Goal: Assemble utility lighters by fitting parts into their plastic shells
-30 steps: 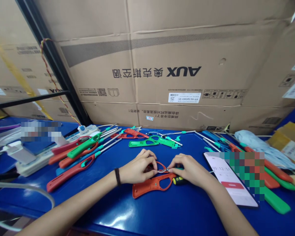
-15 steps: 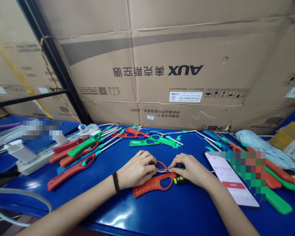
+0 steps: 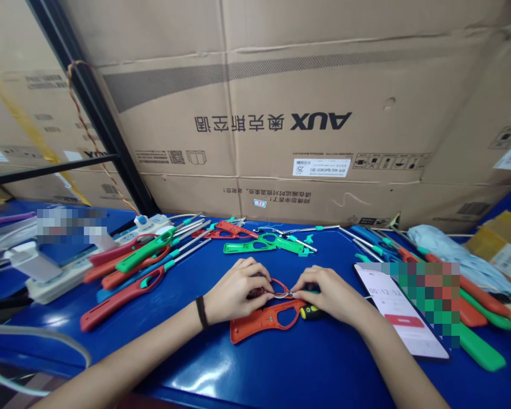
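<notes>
An orange-red lighter shell point(image 3: 264, 322) lies flat on the blue table point(image 3: 281, 369) near the front. My left hand point(image 3: 236, 288) curls over its upper part, fingers pinched on a thin metal wire point(image 3: 281, 295). Facing it, my right hand point(image 3: 326, 294) pinches the same wire's other end above the shell. Under the right hand's fingers lies a small screwdriver with a black and yellow handle point(image 3: 310, 312).
Several red, green and blue long-nosed lighters point(image 3: 140, 264) lie at the left, more lighters point(image 3: 472, 318) at the right. Green shells point(image 3: 264, 245) sit behind my hands. A phone point(image 3: 402, 321) lies at right, a power strip point(image 3: 59, 272) at left. Cardboard boxes point(image 3: 281, 113) wall the back.
Both hands stay on the wire over the shell; the fingers shift only slightly. The phone's timer has ticked on.
</notes>
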A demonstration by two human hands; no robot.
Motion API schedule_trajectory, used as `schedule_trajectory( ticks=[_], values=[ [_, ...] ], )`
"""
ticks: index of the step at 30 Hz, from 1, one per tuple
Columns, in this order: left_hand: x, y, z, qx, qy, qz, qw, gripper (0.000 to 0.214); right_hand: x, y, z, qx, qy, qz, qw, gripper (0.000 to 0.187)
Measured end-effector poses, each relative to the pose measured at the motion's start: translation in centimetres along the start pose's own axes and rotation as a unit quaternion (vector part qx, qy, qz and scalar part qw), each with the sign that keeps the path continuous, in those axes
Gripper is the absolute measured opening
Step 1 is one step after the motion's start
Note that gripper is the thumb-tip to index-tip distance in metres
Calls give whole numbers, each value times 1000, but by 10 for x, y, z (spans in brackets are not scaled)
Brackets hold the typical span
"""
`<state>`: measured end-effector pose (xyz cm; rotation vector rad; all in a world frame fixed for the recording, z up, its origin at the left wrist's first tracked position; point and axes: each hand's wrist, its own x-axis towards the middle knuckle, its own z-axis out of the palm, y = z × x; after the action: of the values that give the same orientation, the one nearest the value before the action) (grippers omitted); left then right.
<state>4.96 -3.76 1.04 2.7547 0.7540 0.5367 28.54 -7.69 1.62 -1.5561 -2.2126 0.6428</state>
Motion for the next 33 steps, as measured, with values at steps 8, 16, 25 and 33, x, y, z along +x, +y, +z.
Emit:
schedule_trajectory(
  ticks=[8,16,25,33],
  values=[
    [4,-9,-7,-38,-22,17,999,11,-1,-2,-1,5,3,4,1000,9],
    [2,-14,-8,-98,-51,39,993,5,0,0,1,1,3,0,1000,11],
    [1,-15,0,-117,-35,13,992,4,0,2,1,6,4,-2,1000,11],
    [2,-9,5,-109,-1,10,994,6,0,2,2,5,4,-5,1000,10]
  ],
)
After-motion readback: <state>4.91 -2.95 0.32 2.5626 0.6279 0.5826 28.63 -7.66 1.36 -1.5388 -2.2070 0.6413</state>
